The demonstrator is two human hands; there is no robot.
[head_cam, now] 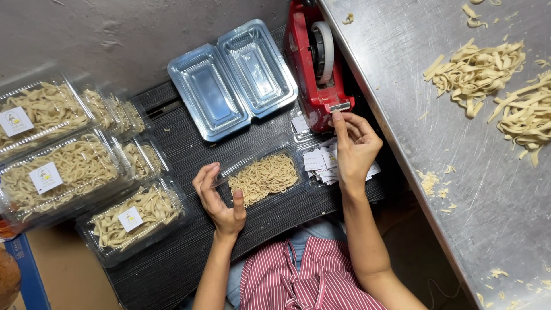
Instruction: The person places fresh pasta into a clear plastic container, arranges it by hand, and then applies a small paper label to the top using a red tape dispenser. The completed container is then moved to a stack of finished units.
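Dark ribbed boards form the bench (189, 252) at the centre of the scene, with a grey concrete floor beyond it and a scratched steel counter (488, 189) running down the right side. On the bench, just in front of the person, sits a clear plastic tray of noodles (265, 177). The left hand (218, 198) rests open against the tray's left end, fingers spread, thumb lying on the bench and nothing clamped in it. The right hand (353, 146) reaches farther away to a red tape dispenser (314, 63), its fingertips pinched together on the tape end at the dispenser's cutter. Under that hand lies a loose pile of small white labels (321, 161), just right of the tray.

Farther off, an empty clear clamshell container (232, 77) lies open, both halves facing up, beside the dispenser. To the left, several closed, labelled packs of noodles (74, 172) are stacked close together, partly hanging over the bench edge. Heaps of loose cut noodles (479, 72) lie on the steel counter at the far right, with scraps scattered along it. A red-and-white striped apron (310, 275) shows at the near edge.
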